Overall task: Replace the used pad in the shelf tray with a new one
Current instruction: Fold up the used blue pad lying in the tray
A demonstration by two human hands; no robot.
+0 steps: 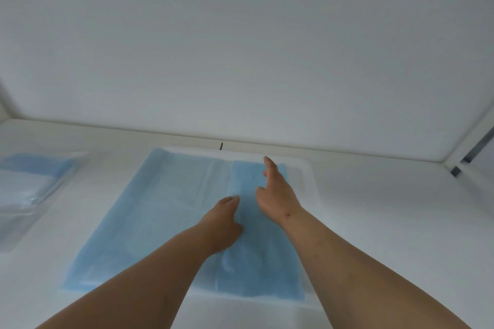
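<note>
From my seat I read this as the spreading step: the blue pad (165,211) lies in the white shelf tray (307,171), and I judge it is the new one being laid flat, though nothing in view proves which pad it is.

Nearest to me, the pad's near edge sits just inside the tray's near rim, with a darker doubled strip running near to far along its right side, which looks like a fold not yet opened. I would check that edge last, once the rest is flat.

Further in, my left hand (223,222) rests on the pad about its middle, fingers loosely bent and lying on the sheet, gripping nothing that I can see. I would keep it there as an anchor, pressing lightly so the sheet does not slide.

Just beyond and to the right, my right hand (276,192) reaches toward the far right corner, fingers straight and released, holding nothing; I cannot tell whether the fingertips touch the pad. To do this well I would sweep that flat hand outward to the right, easing the doubled strip toward the bare tray floor there, then press the corner down.

Far left, a clear packet of folded pads (32,181) lies on the shelf, well apart.
</note>
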